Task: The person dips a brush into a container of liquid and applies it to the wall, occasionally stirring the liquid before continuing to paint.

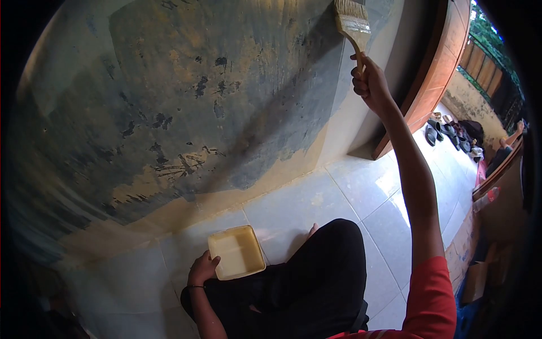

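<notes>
Raised at the upper right, my right hand (370,83) is wrapped around the wooden handle of a wide paintbrush (354,29). The bristles point up and lie close to the wall (226,101), which has grey, patchy paint with dark flakes and beige areas along its bottom. Down by my lap, my left hand (204,266) grips the left edge of a square, cream-coloured tub (237,252), thumb over the rim. Cream paint lies inside the tub, which rests beside my folded leg (333,265) in black trousers.
Light tiles (299,203) cover the floor. To the right, an open doorway with a wooden door (435,73) leads outside, where several shoes (451,135) lie. Part of another person (505,148) shows at the far right. A cardboard box (475,281) stands at lower right.
</notes>
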`<state>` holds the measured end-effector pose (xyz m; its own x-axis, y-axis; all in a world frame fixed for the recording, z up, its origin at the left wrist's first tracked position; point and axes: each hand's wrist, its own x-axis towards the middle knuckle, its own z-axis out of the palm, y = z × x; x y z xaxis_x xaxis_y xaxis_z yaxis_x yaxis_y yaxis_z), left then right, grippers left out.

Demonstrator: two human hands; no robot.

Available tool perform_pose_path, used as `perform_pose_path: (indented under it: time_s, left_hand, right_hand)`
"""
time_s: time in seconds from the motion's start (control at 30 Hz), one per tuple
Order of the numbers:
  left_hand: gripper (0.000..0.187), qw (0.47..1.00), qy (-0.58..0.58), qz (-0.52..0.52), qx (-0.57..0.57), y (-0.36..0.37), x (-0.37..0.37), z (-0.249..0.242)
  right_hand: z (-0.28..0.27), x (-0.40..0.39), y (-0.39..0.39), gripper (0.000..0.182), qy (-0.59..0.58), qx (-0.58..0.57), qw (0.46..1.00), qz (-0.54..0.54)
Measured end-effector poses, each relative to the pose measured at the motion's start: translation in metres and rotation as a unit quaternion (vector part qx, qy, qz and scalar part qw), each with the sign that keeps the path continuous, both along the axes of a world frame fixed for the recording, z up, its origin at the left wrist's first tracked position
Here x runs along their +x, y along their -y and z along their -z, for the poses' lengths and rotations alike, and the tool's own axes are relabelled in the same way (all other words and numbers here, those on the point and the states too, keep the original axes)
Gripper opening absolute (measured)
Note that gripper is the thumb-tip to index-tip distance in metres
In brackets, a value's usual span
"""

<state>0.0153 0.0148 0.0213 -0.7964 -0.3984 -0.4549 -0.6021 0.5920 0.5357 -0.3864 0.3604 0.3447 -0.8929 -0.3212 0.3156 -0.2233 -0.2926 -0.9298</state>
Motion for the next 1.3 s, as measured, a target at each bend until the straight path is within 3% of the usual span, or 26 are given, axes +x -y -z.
perform_pose_path:
  time_s: [1.3]
  left_hand:
    - [0.047, 1.0, -0.011, -0.015, 0.012, -0.004, 0.0, 0.002]
  right_hand:
    - [0.26, 0.044, -0.05, 0.033, 0.23, 0.128, 0.964, -0.041]
